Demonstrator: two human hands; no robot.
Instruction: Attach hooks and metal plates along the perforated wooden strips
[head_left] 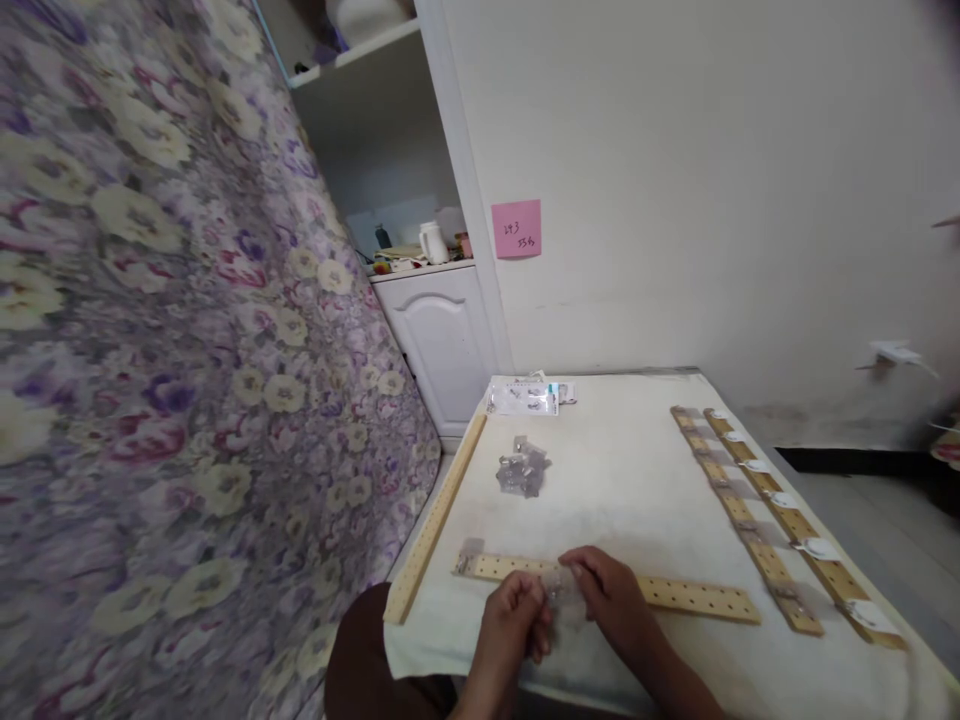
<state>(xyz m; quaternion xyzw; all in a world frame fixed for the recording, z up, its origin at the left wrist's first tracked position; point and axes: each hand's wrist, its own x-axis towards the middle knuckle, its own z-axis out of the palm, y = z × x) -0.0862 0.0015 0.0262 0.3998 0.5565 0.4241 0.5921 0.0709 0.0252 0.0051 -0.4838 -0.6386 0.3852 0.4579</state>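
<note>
Between my hands is a small clear plastic piece (564,590); whether it is a bag or a card is too faint to tell. The fingers of my left hand (516,615) are curled closed at its left edge. From the right, my right hand (606,590) pinches it between thumb and fingertips. Beneath and behind both hands, a wooden strip with rows of holes (697,597) lies across the table. A small clear and metallic fitting (469,558) sits at that strip's left end.
A pile of clear packets (523,468) lies beyond the hands, with flat printed packaging (523,397) at the back. Another holed strip (439,515) runs along the left edge. At right lie two strips bearing fittings, one with clear pieces (739,520), one with white pieces (802,527).
</note>
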